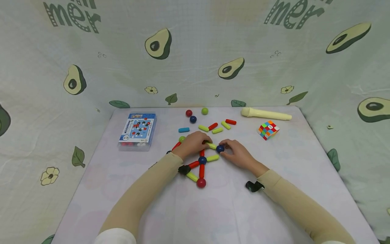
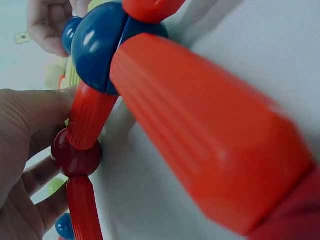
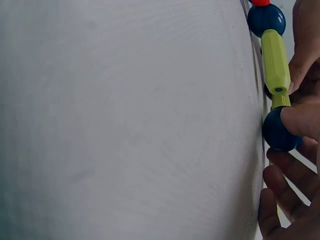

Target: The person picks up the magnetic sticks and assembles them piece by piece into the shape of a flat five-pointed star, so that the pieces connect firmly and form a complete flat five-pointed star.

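My left hand point(image 1: 195, 144) grips one end of a yellow-green rod point(image 1: 211, 145), its fingers close around a dark red ball point(image 2: 77, 156) that the hand covers in the head view. At the rod's other end, the thumb and fingers of my right hand point(image 1: 239, 154) pinch a blue ball point(image 1: 220, 148). Just below sits another blue ball point(image 1: 202, 160), joined to red rods point(image 2: 200, 125) and to a second yellow-green rod point(image 1: 212, 158) with a free end. A red ball point(image 1: 201, 183) forms the near corner of this frame. Part of it lies hidden under my left forearm.
Several loose rods point(image 1: 217, 130) and a few balls point(image 1: 193, 119) lie beyond my hands. A clear plastic box point(image 1: 137, 130) with a printed label stands at the left. To the right are a colourful puzzle cube point(image 1: 268, 130) and a pale yellow stick point(image 1: 268, 114) with a rounded end.
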### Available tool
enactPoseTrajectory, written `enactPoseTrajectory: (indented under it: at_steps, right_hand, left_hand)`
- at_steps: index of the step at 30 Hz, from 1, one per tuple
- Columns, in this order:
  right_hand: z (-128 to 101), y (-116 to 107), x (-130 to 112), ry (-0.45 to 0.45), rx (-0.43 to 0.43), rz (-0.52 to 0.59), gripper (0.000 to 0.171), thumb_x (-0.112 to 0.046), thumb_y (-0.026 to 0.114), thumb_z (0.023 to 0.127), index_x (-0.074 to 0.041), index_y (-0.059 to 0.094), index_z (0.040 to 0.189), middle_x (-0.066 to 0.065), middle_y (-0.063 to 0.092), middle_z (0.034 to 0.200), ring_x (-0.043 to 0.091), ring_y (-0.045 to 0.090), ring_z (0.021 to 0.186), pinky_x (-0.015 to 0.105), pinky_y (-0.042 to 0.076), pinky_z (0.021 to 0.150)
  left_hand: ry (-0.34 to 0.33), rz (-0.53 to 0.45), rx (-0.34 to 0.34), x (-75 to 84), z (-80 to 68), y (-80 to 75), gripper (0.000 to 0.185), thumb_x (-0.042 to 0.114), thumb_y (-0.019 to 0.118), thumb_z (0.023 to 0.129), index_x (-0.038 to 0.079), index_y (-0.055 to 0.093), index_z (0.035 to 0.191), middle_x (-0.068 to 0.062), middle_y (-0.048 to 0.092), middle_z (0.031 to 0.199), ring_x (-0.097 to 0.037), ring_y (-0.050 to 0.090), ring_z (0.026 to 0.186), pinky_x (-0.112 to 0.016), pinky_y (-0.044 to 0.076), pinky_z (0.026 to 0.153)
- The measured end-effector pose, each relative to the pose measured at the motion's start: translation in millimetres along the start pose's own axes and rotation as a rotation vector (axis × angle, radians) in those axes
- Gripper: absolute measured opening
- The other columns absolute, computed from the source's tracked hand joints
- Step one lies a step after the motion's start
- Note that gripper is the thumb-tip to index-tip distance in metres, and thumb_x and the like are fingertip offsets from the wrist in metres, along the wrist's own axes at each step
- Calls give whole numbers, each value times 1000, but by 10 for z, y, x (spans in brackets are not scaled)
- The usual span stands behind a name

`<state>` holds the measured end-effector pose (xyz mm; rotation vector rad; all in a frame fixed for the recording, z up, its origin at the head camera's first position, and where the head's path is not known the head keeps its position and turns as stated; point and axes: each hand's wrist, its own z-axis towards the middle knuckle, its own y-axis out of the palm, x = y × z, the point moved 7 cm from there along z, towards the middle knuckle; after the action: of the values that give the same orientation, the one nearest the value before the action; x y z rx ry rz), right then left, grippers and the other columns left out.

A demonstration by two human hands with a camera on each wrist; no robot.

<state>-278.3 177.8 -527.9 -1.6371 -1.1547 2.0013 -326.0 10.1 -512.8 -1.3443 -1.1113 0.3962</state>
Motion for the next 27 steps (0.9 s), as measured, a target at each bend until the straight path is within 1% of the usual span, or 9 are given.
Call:
enactPoseTrajectory:
  at_steps: [3, 8, 11, 14, 17, 20, 24, 27]
  right_hand:
    - [1, 6, 5, 0, -4, 2, 37, -22, 72, 96, -15, 62, 131, 5, 63, 122, 24, 59, 112, 46, 48, 100]
    - [-2, 2, 1, -22, -7, -6, 39, -21, 71, 96, -17, 63, 134, 4, 64, 124, 23, 58, 112, 47, 47, 100]
    - [-1, -7, 2, -37, -2, -11, 38, -21, 71, 96, -17, 63, 134, 4, 64, 124, 23, 58, 112, 47, 47, 100]
    - [3, -6, 16, -44, 1, -10, 38, -21, 71, 96, -17, 63, 133, 3, 64, 124, 22, 58, 112, 46, 47, 100]
    - [5, -4, 22, -48, 4, -10, 38, -20, 71, 96, -17, 63, 133, 3, 64, 123, 22, 58, 111, 46, 47, 99]
    - [4, -2, 25, -49, 7, -13, 38, -20, 71, 96, -17, 63, 133, 3, 64, 123, 23, 58, 111, 47, 47, 99]
    - [4, 2, 34, -46, 7, -14, 38, -21, 72, 96, -17, 63, 133, 4, 64, 122, 23, 58, 112, 47, 47, 100]
    - [-2, 2, 28, -48, 9, -7, 39, -20, 72, 96, -17, 63, 133, 4, 65, 121, 23, 58, 111, 48, 46, 100]
  left_hand:
    - [11, 20, 29, 20, -40, -2, 31, 27, 72, 97, 20, 73, 127, 7, 69, 120, -15, 54, 112, -31, 46, 102]
    - [59, 87, 117, 89, -161, -19, 29, 30, 71, 97, 20, 73, 124, 5, 68, 124, -17, 52, 124, -34, 43, 108]
    - [92, 123, 182, 153, -249, -23, 26, 33, 72, 96, 21, 75, 119, 5, 68, 122, -19, 52, 126, -38, 43, 107]
    - [102, 139, 224, 229, -347, -8, 27, 36, 72, 96, 23, 76, 118, 4, 68, 121, -20, 52, 124, -41, 43, 106]
    - [92, 140, 229, 286, -442, 53, 30, 40, 71, 95, 24, 75, 121, 5, 69, 122, -18, 54, 122, -41, 43, 104]
    - [71, 138, 217, 310, -517, 134, 35, 43, 72, 94, 25, 75, 124, 8, 71, 120, -17, 54, 120, -41, 42, 103]
    - [37, 154, 223, 308, -579, 198, 38, 45, 76, 91, 27, 75, 124, 11, 73, 116, -16, 53, 118, -41, 40, 102]
    - [27, 176, 239, 311, -603, 216, 34, 44, 76, 91, 27, 77, 121, 10, 74, 112, -17, 53, 119, -43, 39, 103]
